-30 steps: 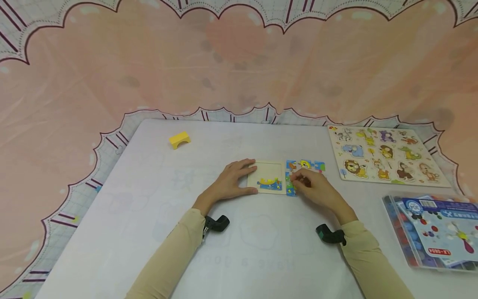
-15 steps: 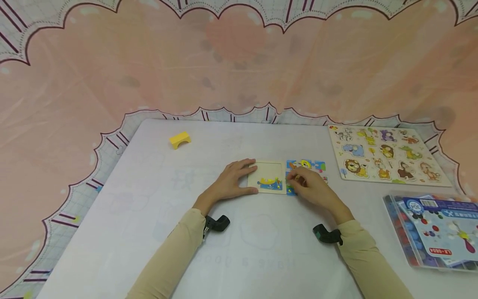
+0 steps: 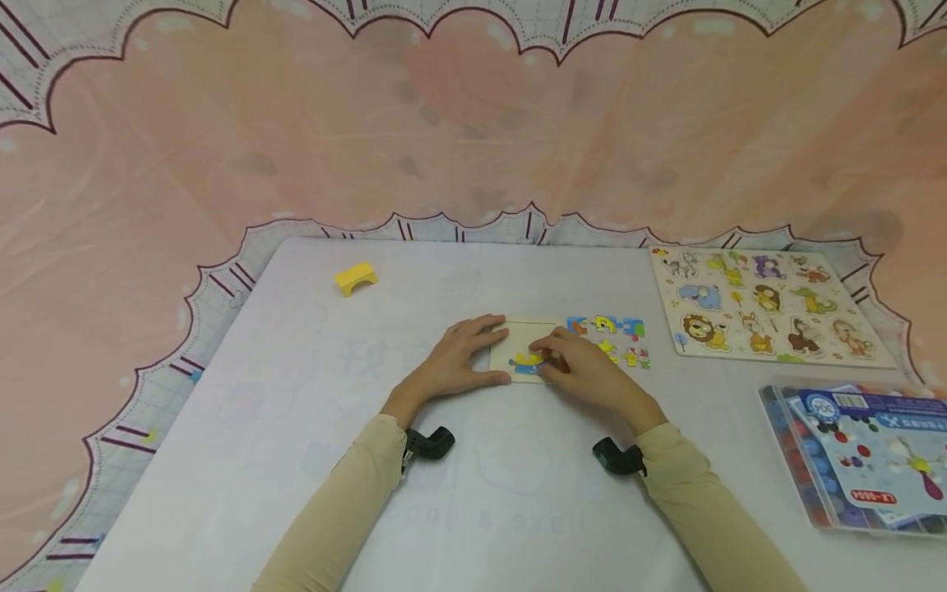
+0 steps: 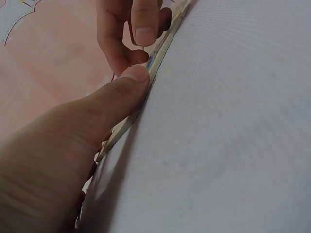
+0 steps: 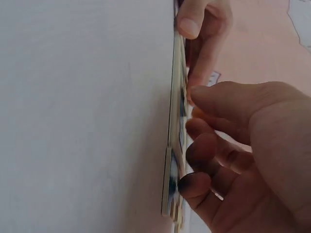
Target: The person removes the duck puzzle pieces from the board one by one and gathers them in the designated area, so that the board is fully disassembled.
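Observation:
A square wooden puzzle tray (image 3: 503, 330) lies mid-table, with a blue and yellow puzzle section (image 3: 524, 367) in its lower part. At the tray's left side my left hand (image 3: 462, 358) grips the edge, fingers at the upper corner and thumb at the lower one. The left wrist view shows that thumb (image 4: 119, 90) pressed against the tray's side. My right hand (image 3: 592, 370) is over the tray's right part. Its thumb and index finger pinch a small puzzle piece, mostly hidden by the fingers. Loose puzzle pieces (image 3: 605, 325) lie just right of the tray, partly behind this hand.
A yellow arch block (image 3: 356, 279) stands at the back left. An animal puzzle board (image 3: 773, 308) lies at the back right, and a clear plastic box (image 3: 858, 460) of coloured parts sits at the front right. A patterned cloth (image 3: 459, 148) hangs behind the table.
My right hand has moved left from the loose pieces to over the tray, fingertips near the blue and yellow section. The left hand and tray have stayed in place.

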The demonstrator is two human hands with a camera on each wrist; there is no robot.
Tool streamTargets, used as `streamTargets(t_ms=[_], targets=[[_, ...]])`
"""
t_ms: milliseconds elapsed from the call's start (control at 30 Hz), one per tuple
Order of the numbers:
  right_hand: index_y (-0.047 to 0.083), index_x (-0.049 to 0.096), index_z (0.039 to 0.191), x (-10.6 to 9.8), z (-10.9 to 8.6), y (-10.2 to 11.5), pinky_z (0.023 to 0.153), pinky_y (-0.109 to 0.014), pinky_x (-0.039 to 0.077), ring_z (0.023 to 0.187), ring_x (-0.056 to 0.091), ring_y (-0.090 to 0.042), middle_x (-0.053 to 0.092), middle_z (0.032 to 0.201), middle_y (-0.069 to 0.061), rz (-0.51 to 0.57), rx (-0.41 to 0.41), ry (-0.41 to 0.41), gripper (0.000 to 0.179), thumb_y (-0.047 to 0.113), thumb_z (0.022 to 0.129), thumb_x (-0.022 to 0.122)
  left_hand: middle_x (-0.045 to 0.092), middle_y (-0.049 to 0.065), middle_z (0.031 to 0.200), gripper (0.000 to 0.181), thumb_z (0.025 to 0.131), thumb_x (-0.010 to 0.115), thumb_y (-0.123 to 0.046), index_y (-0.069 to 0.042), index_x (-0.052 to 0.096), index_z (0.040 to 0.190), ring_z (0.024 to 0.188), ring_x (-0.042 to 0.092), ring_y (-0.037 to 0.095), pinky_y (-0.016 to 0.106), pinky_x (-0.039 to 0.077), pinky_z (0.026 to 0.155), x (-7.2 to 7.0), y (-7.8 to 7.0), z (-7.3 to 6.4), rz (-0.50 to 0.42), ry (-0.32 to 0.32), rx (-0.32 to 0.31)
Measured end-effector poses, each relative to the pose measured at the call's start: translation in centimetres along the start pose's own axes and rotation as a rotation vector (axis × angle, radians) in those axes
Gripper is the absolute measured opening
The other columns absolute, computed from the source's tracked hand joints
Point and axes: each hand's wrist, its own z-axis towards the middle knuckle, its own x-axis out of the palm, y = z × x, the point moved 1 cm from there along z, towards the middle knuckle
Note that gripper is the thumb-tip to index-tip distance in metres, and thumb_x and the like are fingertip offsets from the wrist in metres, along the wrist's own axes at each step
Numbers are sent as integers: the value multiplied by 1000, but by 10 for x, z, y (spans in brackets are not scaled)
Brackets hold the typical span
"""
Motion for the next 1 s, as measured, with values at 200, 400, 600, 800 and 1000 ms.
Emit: streamTargets(t_ms=[200, 400, 600, 800, 1000], targets=[[8, 64, 113, 4, 3, 2, 70, -25, 46, 80, 53, -12, 56, 101, -2, -65, 6, 8, 25, 17, 90, 64, 35, 2, 152, 74, 79, 72, -48, -13, 48, 139, 141, 30, 22, 47, 22, 115, 1, 0, 2, 0, -2, 20], [11, 62, 111, 4, 3, 5, 73, -27, 45, 82, 53, -14, 56, 101, -2, -60, 11, -14, 21, 14, 90, 64, 36, 1, 151, 74, 79, 72, -48, -12, 49, 139, 142, 29, 22, 48, 22, 115, 1, 2, 2, -4, -20, 19], [13, 60, 111, 5, 4, 4, 74, -27, 45, 84, 53, -13, 57, 100, 0, -38, 11, -26, 21, 13, 90, 64, 35, 1, 152, 74, 79, 72, -48, -13, 48, 139, 142, 29, 23, 48, 21, 116, 1, 2, 1, -13, -14, 8], [13, 58, 112, 6, 4, 5, 69, -25, 43, 78, 49, -12, 58, 97, 1, -12, 18, -27, 22, 14, 90, 63, 35, 1, 152, 74, 79, 72, -48, -13, 48, 139, 143, 28, 22, 47, 20, 116, 0, 4, 1, -6, -16, 6], [12, 62, 114, 5, 3, 4, 66, -23, 42, 75, 47, -11, 58, 96, 1, 3, 29, -19, 24, 10, 90, 61, 36, 2, 152, 74, 79, 72, -48, -12, 48, 139, 142, 29, 22, 48, 20, 116, 1, 2, 1, -16, -15, 15]])
